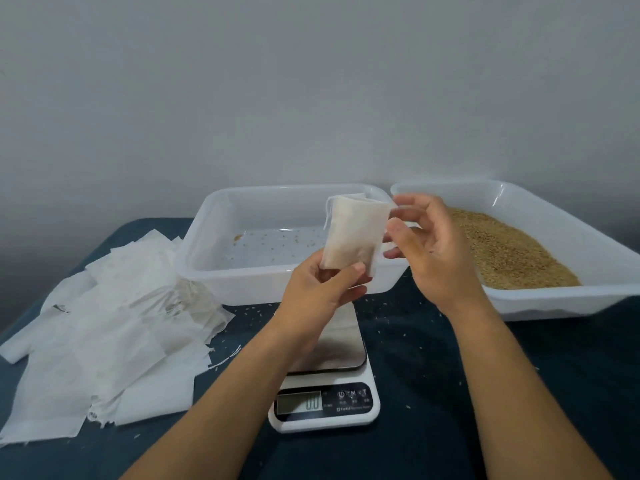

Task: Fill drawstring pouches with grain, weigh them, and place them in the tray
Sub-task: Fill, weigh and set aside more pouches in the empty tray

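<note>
Hands, two: left grip and right grip pinch one pouch; two trays, one scale.

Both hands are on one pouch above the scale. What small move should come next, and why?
Probably pull the pouch mouth open with the right hand while the left hand holds its bottom. It looks flat and unfilled, the scale reads 0.0, and the grain lies just to the right.
</note>
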Demonstrator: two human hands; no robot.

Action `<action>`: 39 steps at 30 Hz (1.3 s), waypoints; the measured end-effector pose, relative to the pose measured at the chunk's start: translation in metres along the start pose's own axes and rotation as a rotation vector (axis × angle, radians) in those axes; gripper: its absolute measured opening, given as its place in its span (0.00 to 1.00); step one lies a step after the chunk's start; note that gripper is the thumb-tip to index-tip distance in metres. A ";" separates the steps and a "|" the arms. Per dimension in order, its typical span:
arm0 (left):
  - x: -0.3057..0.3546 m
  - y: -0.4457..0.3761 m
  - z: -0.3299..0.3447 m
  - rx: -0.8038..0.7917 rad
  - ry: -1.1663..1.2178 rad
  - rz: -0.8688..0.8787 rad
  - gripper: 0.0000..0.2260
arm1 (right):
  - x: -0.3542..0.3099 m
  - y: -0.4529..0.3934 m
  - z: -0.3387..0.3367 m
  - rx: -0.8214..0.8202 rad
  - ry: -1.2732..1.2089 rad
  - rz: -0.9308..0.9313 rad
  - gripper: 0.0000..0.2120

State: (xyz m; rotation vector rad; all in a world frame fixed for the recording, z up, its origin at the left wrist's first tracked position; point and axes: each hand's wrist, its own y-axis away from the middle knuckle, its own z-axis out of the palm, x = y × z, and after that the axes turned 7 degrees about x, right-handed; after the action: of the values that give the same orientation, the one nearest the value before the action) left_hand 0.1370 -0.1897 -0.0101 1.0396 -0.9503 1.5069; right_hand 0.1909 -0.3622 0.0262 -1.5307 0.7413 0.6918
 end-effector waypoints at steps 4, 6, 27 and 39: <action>0.010 -0.014 0.004 -0.018 -0.210 0.056 0.11 | 0.002 -0.010 -0.026 0.029 0.090 -0.020 0.18; 0.014 -0.022 0.010 -0.052 -0.312 0.075 0.10 | 0.006 -0.014 -0.035 0.012 0.184 -0.035 0.16; 0.019 -0.084 0.102 -0.321 -0.281 -0.254 0.12 | 0.038 -0.026 -0.086 0.202 0.135 0.210 0.11; 0.030 -0.107 0.114 -0.295 -0.808 0.181 0.11 | 0.040 -0.025 -0.097 0.187 0.393 0.253 0.13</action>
State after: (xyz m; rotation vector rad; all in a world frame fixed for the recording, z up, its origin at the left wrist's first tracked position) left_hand 0.2555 -0.2708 0.0596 1.3908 -1.8059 1.0175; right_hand 0.2359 -0.4597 0.0179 -1.4283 1.2770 0.4918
